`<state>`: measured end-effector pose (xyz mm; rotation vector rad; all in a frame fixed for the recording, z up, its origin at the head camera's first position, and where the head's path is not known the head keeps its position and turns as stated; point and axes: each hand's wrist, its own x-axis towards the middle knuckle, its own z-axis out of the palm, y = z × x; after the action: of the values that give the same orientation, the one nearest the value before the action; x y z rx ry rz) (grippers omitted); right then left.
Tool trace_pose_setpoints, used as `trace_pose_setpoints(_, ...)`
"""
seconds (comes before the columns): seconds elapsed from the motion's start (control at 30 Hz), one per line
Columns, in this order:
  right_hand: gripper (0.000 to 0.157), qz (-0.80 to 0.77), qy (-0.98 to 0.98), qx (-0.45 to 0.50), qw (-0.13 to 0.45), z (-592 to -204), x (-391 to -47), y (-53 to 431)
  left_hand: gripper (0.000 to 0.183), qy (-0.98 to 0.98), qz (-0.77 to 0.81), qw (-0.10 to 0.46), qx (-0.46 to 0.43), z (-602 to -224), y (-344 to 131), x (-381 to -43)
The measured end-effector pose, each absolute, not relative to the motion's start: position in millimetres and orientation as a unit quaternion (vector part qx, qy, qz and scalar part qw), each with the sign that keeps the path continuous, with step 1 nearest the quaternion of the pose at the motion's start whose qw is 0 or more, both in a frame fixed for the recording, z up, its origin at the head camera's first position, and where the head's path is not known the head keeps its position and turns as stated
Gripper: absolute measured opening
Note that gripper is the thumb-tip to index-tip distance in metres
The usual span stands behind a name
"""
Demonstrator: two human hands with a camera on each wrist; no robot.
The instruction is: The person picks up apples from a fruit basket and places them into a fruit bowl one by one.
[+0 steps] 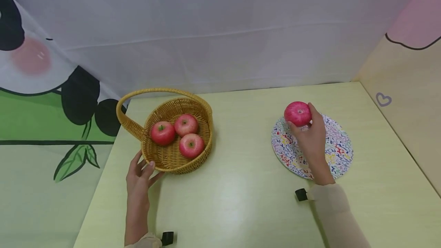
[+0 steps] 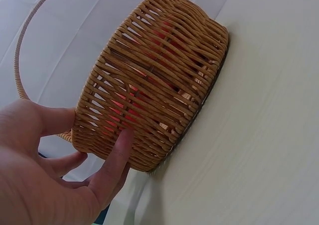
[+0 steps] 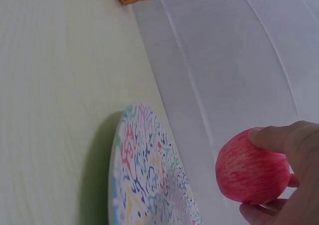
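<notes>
Worktop (image 1: 237,144): 1, pale, a fabric wall (image 1: 234,56) behind its back edge; basket (image 1: 177,168): 1, woven, 1 arched handle (image 1: 165,90), standing near the back left corner of the worktop; apples inside the basket: 3, red-pink, one toward its left wall (image 1: 163,133), one toward the back (image 1: 186,124), one toward the front right (image 1: 191,146); plate (image 1: 339,148): 1, round, white with multicoloured squiggles, lying toward the worktop's right edge, well apart from the basket; held apple (image 1: 298,114): 1, red, raised clear of the plate, above its back left rim; total apples in view: 4; hands: 2; right hand (image 1: 311,137) grasps the held apple between thumb and fingers, the forearm crossing over the plate; left hand (image 1: 139,179) grasps the basket at its front left, near the worktop's left edge, thumb at the rim and a finger against the outer weave (image 2: 149,80); sleeves: 2, pale, one per arm; small black blocks: 2, one beside the left wrist (image 1: 167,238), one beside the right (image 1: 301,194).
</notes>
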<state>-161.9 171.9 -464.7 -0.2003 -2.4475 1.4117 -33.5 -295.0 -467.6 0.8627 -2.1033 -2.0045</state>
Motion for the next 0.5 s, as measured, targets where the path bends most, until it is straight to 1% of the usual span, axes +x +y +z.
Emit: trace_pose_setpoints(0.5, 0.094, 0.476, -0.859, -0.133, 0.133, -476, -162, 201, 0.066, -0.696, -0.661, 0.054, 0.277, -468, -295, -34)
